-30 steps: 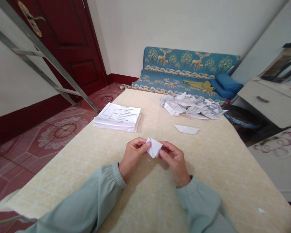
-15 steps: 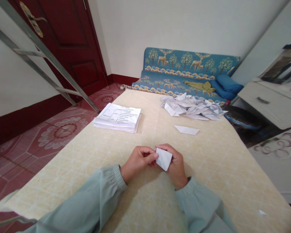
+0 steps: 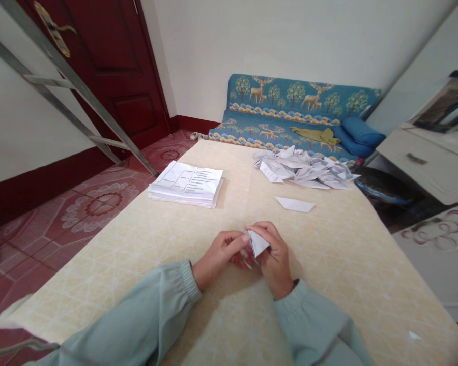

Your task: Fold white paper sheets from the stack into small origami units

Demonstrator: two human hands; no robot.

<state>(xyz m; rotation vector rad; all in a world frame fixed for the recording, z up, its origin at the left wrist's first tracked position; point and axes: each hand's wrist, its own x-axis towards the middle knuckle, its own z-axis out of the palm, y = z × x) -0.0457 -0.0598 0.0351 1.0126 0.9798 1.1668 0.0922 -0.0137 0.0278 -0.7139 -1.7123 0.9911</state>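
Between my hands, above the near middle of the table, is a small folded piece of white paper (image 3: 258, 243), now showing a triangular face. My left hand (image 3: 223, 252) pinches its left corner between thumb and fingers. Wrapped round its right side, my right hand (image 3: 275, 256) grips it with the fingers over the top edge. Part of the paper is hidden by the fingers. Beyond my hands, a single folded paper strip with slanted ends (image 3: 294, 204) lies flat on the table.
A stack of printed sheets (image 3: 186, 185) lies at the table's left. A heap of folded papers (image 3: 303, 168) covers the far right. One tiny paper scrap (image 3: 414, 336) is near the right edge. A metal ladder (image 3: 80, 94) leans at left; a blue patterned sofa (image 3: 252, 119) stands behind the table (image 3: 229, 325).
The paper in my hands has gone from a square-looking face to a smaller triangular one, folded over or tilted. My fingers have closed further round it.
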